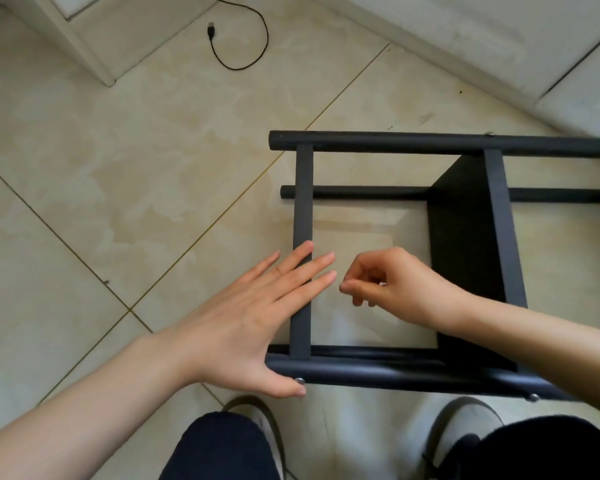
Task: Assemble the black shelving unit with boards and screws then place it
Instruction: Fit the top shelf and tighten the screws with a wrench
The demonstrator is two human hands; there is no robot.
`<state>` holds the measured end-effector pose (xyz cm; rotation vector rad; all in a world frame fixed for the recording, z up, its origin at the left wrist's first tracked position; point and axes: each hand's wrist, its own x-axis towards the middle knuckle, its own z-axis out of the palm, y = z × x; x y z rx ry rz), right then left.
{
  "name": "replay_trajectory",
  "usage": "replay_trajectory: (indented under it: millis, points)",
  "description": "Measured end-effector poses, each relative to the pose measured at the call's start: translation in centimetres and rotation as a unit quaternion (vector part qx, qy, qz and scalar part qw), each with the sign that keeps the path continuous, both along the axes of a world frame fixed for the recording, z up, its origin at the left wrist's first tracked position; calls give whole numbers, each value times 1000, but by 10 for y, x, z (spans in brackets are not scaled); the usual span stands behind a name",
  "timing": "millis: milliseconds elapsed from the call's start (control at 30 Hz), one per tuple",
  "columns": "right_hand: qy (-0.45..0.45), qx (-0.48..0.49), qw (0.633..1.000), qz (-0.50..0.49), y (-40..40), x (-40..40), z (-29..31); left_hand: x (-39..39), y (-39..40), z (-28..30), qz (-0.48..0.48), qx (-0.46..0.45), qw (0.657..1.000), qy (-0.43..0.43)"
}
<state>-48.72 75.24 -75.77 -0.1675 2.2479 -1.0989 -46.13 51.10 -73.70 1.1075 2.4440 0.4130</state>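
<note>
black shelving unit (465,237) lies sideways; left hand (257,313) flat on it, right hand (392,285) perhaps pinching something.

Bare beige tiled floor (118,202) lies open left of the black tubular metal shelving frame (430,142); its upright black board (465,254) walls the open bay's right side; a thin black cable (253,53) curls beyond.

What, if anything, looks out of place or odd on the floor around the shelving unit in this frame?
One thing stands out: a loose black USB cable lies curled on the tiled floor beyond the black shelving unit, unconnected to anything in view. The unit lies on its side, which suits assembly. No damage or spill shows.
</note>
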Motion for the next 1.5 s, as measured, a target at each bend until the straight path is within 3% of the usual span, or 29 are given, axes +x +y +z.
replay_trajectory:
  millis: [167,367,633,833,1033,1500]
  points:
    - [-265,-124,955,-43,-3,18,-6,4,2,0,10,3,1000,-15]
    - [-436,-219,867,-102,-13,23,-10,6,1,-4,19,18,1000,-8]
    - [-478,-245,837,-105,-21,23,-17,14,-5,-13,57,84,995,-17]
    - [-473,-238,839,-121,-35,25,-20,15,-4,-14,58,87,994,-16]
    - [-507,-251,814,-136,-41,22,-20,16,-3,-15,57,96,994,-16]
    - [-542,-243,803,-51,-36,18,-20,17,-3,-14,56,112,992,-36]
